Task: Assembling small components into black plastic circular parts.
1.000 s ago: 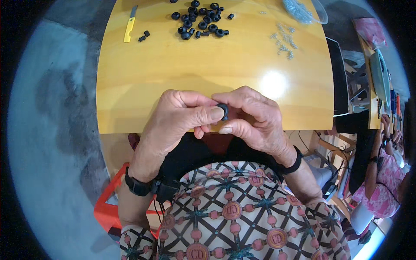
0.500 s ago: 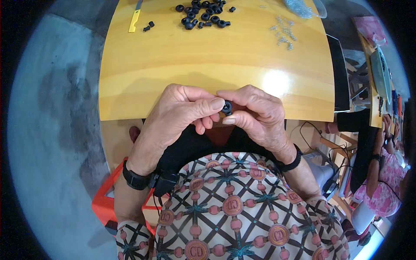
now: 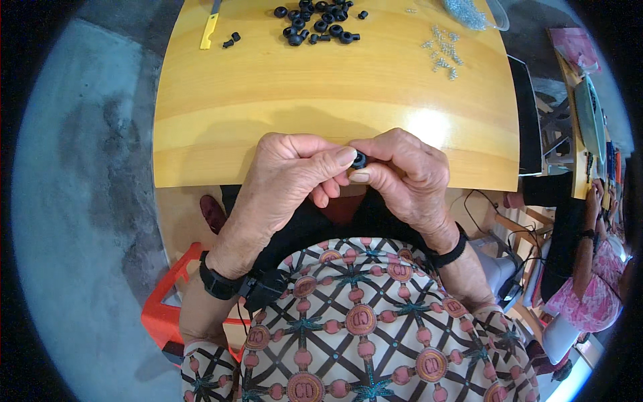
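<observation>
Between my hands, just over the near edge of the table (image 3: 268, 100), is a small black round plastic part (image 3: 360, 160). My left hand (image 3: 291, 167) pinches its left side with thumb and index finger, the other fingers curled beneath. From the right, the thumb and index finger of my right hand (image 3: 410, 175) close on the same part. Fingertips hide much of it. Similar black plastic parts (image 3: 328, 18) lie in a loose pile at the far side, some round with a short stem. Small metal springs (image 3: 443, 50) are scattered at the far right.
A yellow-handled cutter knife (image 3: 209, 30) and two small black pieces (image 3: 232, 40) lie far left. A clear bag of springs (image 3: 465, 13) sits far right. An orange-red stool (image 3: 161, 315) stands at my left. Another person (image 3: 589, 281) sits at a bench on the right.
Both hands have shifted slightly right with the black part. It has turned between my fingers, and my fingertips now cover more of it.
</observation>
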Tool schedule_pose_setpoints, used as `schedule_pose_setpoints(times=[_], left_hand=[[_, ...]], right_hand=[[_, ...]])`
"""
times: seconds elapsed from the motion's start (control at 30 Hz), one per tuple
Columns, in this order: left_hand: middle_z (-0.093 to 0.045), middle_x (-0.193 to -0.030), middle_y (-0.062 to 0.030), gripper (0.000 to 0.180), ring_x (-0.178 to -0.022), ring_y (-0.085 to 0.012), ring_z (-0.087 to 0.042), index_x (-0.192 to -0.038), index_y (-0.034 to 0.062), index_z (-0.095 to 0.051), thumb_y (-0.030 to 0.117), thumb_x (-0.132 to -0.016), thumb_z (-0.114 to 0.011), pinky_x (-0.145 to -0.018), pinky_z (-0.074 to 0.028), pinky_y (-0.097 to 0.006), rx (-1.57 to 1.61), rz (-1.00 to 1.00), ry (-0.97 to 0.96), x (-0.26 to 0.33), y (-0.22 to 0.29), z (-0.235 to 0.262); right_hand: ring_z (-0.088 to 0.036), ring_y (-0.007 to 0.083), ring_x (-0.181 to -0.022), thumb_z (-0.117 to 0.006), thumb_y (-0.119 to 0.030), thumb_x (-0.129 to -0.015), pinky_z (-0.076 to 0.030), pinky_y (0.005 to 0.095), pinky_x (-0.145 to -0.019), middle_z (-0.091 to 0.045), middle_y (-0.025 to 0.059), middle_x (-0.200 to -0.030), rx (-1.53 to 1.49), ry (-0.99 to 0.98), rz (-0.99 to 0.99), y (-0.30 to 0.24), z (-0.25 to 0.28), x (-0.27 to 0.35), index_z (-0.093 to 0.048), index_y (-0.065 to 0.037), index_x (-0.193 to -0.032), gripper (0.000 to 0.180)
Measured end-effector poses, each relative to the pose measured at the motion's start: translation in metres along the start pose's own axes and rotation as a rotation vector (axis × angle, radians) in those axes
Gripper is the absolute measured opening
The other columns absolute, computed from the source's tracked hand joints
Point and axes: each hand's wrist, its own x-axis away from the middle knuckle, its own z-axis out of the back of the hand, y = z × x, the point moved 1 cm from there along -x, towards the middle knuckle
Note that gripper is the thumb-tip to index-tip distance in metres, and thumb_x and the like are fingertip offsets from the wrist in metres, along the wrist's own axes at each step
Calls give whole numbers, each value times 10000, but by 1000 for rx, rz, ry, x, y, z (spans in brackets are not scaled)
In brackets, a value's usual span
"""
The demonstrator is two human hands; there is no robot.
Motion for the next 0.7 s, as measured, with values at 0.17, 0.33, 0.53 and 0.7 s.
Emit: schedule_pose_setpoints(times=[0.17,0.33,0.53,0.7], left_hand=[[-611,-641,-41,244,-502,-62,-544,-786,-4,-658,227,-861,-645,-413,-418,-168,14,-9,8,-3,3,-1],[-606,-646,-34,283,-518,-62,-543,-803,-11,-666,267,-853,-658,-433,-427,-168,22,4,-14,-7,6,-2],[-616,-701,-45,211,-572,-71,-554,-846,-14,-652,191,-880,-615,-481,-436,-193,-28,14,-53,-15,17,-5],[-627,-773,-31,209,-619,-55,-547,-1009,-15,-659,135,-866,-629,-526,-447,-177,-295,-304,402,-38,16,36]], right_hand=[[-633,212,-685,-754,-111,-696,-502,283,-614,-639,95,-761,-25,14,-14,2,4,-2,-646,-8,-950,294],[-631,218,-729,-732,-112,-724,-502,293,-643,-637,105,-800,-44,-12,-9,3,10,-3,-642,-4,-981,293],[-621,236,-738,-704,-89,-752,-498,296,-662,-637,104,-816,53,-6,-34,-4,26,-4,-638,0,-1003,274],[-585,90,-729,-581,45,-810,-471,215,-618,-635,54,-854,-67,245,-358,3,90,13,-627,-6,-1096,294]])
